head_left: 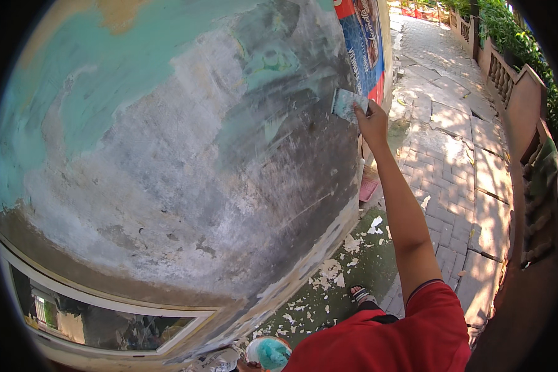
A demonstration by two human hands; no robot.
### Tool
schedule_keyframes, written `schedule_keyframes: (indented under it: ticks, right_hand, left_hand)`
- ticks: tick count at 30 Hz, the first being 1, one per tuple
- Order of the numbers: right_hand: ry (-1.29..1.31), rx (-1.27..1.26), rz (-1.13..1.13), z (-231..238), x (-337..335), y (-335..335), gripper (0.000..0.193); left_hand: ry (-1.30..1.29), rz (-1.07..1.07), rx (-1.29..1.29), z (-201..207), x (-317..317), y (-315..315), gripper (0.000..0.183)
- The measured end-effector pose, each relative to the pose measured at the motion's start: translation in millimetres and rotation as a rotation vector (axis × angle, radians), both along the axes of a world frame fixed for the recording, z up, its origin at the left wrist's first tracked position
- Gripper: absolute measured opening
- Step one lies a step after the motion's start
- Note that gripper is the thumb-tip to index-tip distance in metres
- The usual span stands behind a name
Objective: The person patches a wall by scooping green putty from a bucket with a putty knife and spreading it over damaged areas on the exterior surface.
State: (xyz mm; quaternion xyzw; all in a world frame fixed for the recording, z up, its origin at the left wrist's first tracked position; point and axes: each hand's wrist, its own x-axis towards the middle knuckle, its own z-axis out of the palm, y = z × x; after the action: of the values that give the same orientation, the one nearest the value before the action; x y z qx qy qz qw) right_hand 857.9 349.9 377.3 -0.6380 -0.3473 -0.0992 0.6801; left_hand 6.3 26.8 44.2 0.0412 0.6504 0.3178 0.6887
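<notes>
My right hand [372, 123] is stretched out far ahead and grips a flat metal scraper [347, 103], its blade pressed against a worn wall [186, 161]. The wall is grey and white where turquoise paint has come off; turquoise remains at the upper left. My left hand [249, 366] shows only at the bottom edge, holding something round and turquoise-stained [268, 352] that I cannot identify. My arm wears a red sleeve [415, 335].
A blue and red poster [363, 43] hangs on the wall just beyond the scraper. White paint flakes [328, 273] litter the green strip at the wall's foot, by my sandalled foot [359, 294]. A paved brick walkway [459, 155] runs ahead, with a balustrade [508, 80] on the right. A window [99, 316] is at lower left.
</notes>
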Motion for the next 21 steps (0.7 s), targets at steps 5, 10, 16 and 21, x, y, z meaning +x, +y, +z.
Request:
schedule_keyframes:
  ticks: [5,10,16,21]
  right_hand:
    - [-0.247,-0.033,-0.147,39.3,-54.2,-18.8,0.015]
    - [-0.44,0.149,0.116,57.0,-201.9,-29.7,0.024]
    - [-0.463,0.242,0.502,54.4,-299.6,-60.6,0.022]
    - [-0.34,0.154,0.531,42.9,-245.5,-37.8,0.016]
  left_hand:
    - [-0.076,-0.04,-0.029,6.1,25.2,1.1,0.053]
    - [-0.076,-0.032,0.014,1.6,23.3,17.6,0.054]
    - [-0.001,0.158,-0.024,-5.2,39.9,41.4,0.052]
    - [0.033,0.27,-0.043,-5.6,55.8,50.8,0.051]
